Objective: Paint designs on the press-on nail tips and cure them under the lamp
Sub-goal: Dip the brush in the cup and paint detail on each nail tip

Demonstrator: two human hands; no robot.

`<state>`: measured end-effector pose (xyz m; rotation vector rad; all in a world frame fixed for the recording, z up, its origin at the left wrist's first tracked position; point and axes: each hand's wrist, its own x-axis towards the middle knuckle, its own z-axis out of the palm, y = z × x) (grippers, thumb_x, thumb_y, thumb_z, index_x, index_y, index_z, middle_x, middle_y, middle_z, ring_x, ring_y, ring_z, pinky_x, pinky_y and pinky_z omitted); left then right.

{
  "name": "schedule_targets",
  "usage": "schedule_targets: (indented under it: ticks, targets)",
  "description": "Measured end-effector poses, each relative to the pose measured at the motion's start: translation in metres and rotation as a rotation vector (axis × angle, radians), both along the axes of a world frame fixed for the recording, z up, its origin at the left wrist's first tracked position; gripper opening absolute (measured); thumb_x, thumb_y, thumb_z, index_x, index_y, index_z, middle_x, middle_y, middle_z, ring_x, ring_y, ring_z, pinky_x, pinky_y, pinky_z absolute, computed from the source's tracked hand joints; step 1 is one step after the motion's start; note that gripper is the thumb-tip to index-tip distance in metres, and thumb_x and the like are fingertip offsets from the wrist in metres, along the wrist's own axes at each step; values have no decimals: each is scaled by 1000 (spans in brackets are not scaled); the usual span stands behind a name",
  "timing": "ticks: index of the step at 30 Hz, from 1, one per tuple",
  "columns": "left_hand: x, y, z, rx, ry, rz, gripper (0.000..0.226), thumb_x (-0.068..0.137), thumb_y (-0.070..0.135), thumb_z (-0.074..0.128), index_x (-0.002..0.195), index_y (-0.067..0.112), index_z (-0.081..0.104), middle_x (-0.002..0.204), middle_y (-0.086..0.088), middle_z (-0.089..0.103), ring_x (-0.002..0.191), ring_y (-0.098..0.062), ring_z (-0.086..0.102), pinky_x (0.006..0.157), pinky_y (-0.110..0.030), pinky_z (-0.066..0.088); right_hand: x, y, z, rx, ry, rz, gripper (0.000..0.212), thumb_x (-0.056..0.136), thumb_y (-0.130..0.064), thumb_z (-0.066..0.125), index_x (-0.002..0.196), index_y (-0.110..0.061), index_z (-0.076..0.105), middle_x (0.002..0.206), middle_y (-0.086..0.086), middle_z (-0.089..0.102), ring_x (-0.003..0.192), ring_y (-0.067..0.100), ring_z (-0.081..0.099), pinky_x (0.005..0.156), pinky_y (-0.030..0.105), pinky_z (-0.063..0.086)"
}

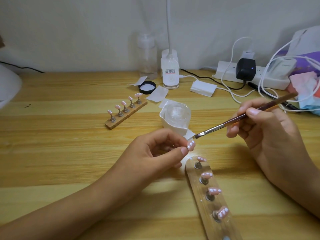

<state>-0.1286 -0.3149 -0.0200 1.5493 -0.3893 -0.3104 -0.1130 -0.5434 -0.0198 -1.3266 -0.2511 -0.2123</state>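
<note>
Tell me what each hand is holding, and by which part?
The left hand pinches a pink nail tip by one end, between thumb and finger. The right hand grips a brush around the middle of its handle.

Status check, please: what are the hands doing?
Left hand pinches pink nail tip. Right hand holds brush, bristles close to it. Four painted tips on near holder. Nothing in the way.

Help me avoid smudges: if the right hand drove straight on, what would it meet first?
Probably the nail tip pinched in the left hand, just past the brush; depth unclear.
</note>
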Motion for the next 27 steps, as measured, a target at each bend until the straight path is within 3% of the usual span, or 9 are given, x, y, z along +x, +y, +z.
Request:
schedule_targets:
  ticks: [6, 13, 17, 21, 24, 27]
  targets:
    - [1, 1, -2, -9, 41, 10, 10, 79, 20, 70, 88, 20, 75, 77, 8, 72, 67, -5, 62, 67, -15, 49, -1, 2, 3, 42, 15, 36, 30, 87, -12, 46, 72, -26, 68, 65, -1, 60, 57, 14, 60, 59, 23, 53]
    - [1, 1, -4, 62, -6, 38, 5, 76, 25, 72, 78, 30, 73, 79, -1, 70, 67, -4, 59, 63, -18, 49, -1, 2, 0, 11, 2, 57, 30, 85, -11, 44, 71, -24, 67, 64, 2, 60, 57, 16, 60, 59, 24, 53]
    - [2, 2, -5, 85, -31, 33, 13, 68, 40, 69, 77, 30, 72, 75, 8, 67, 67, -3, 57, 65, -22, 50, -3, 2, 0, -38, -13, 113, 29, 86, -10, 44, 74, -23, 66, 62, 5, 60, 58, 18, 61, 61, 24, 53]
    - [3, 2, -6, 94, -40, 17, 11, 71, 37, 71, 77, 28, 72, 81, 6, 71, 71, -4, 58, 65, -23, 49, -4, 2, -1, -88, -34, 95, 20, 86, -13, 51, 77, -24, 66, 66, 6, 60, 61, 19, 62, 65, 26, 54]
    - [3, 3, -6, 92, -42, 13, 5, 77, 26, 71, 80, 22, 70, 82, 0, 72, 72, -6, 59, 65, -23, 49, -4, 2, -3, -98, -30, 18, 13, 86, -14, 51, 80, -19, 62, 70, 5, 59, 61, 19, 61, 65, 26, 54]
    - [3, 3, -7, 84, -55, 4, 14, 74, 34, 70, 80, 22, 70, 89, -11, 70, 74, -8, 60, 66, -24, 50, -2, 2, -2, -55, -42, -16, 16, 87, -11, 47, 82, -17, 61, 72, 3, 59, 60, 17, 61, 64, 25, 53]
